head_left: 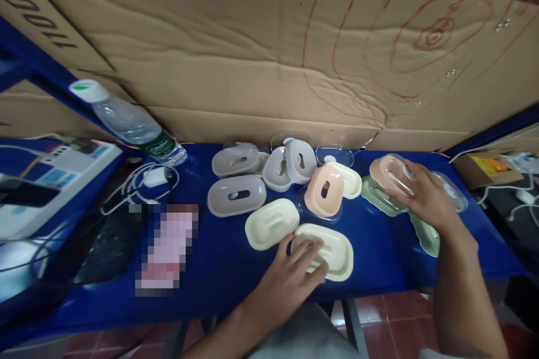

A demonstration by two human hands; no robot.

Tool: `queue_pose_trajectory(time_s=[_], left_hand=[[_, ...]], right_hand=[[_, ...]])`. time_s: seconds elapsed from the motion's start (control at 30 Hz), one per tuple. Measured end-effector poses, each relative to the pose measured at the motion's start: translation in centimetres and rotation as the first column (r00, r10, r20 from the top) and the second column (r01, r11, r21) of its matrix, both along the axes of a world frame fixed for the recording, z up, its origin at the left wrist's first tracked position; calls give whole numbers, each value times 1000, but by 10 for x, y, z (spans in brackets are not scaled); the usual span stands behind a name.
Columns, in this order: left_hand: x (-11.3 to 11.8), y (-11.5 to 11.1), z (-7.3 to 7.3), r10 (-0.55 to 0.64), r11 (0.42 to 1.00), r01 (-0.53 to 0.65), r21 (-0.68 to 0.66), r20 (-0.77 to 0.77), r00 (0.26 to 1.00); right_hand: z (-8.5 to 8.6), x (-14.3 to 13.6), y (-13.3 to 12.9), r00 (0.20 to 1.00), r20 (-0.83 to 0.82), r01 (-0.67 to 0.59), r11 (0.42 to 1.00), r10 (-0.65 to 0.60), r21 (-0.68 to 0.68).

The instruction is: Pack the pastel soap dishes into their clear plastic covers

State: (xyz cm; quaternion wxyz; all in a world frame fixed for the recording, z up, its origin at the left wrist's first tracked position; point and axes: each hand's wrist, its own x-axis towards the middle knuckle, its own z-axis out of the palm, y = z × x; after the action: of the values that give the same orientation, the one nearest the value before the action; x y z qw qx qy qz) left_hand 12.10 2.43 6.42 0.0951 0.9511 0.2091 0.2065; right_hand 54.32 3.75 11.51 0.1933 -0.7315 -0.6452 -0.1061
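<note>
My left hand (297, 266) rests over a cream oval dish (339, 252) near the table's front edge, its fingers spread and bent, some touching the dish. A second cream dish (272, 224) lies just to its left. At the right, my right hand (425, 193) is closed round the right side of a peach dish (387, 171) with a transparent cover. Beneath that dish lies a green wavy-edged dish (381, 196), and another green dish (425, 235) shows partly below my right wrist. Between the hands stands a peach slotted piece (324, 190) on a transparent lid (301, 207).
Several grey slotted pieces (237, 195) and transparent lids (334, 156) lie along the back, before a cardboard wall (236, 39). A water bottle (130, 123), white cables (138, 185), a power strip (80, 174) and a pixelated object (168, 247) occupy the left. A small cardboard box (475, 171) stands far right.
</note>
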Motion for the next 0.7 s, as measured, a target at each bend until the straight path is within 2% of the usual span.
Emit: queue_pose_trajectory(time_s=[0.1,0.17,0.27,0.37,0.47,0.53,0.57,0.6,0.63,0.7], left_hand=[[-16,38,24,141,989,-142,33,41,989],[-23,75,36,298,951,-299,85,24,954],[-28,128,43,469,882,-467,67,-20,883],[-31,154,42,519,855,-519,10,-53,853],[-35,142,43,463,880,-458,-123,14,886],[-35,120,43,387,891,-323,-317,162,908],[-35,108,42,358,874,-224,-432,259,897],[-34,98,40,360,830,-116,-545,365,859],[-33,89,38,401,765,-8,-643,468,788],[-33,78,31,538,676,122,-727,601,591]], right_hand=[[5,-26,1,997,-67,-45,998,48,46],[6,-51,11,983,-78,-161,985,166,63],[6,-93,32,925,-84,-370,928,371,30],[7,-124,53,882,-86,-466,885,464,4],[12,-145,66,861,-123,-494,869,493,18],[15,-163,70,836,-179,-519,854,518,49],[16,-175,71,810,-214,-548,835,546,56],[16,-187,72,775,-254,-586,808,579,54],[15,-200,72,732,-297,-630,775,613,46],[13,-222,73,628,-386,-725,689,675,25]])
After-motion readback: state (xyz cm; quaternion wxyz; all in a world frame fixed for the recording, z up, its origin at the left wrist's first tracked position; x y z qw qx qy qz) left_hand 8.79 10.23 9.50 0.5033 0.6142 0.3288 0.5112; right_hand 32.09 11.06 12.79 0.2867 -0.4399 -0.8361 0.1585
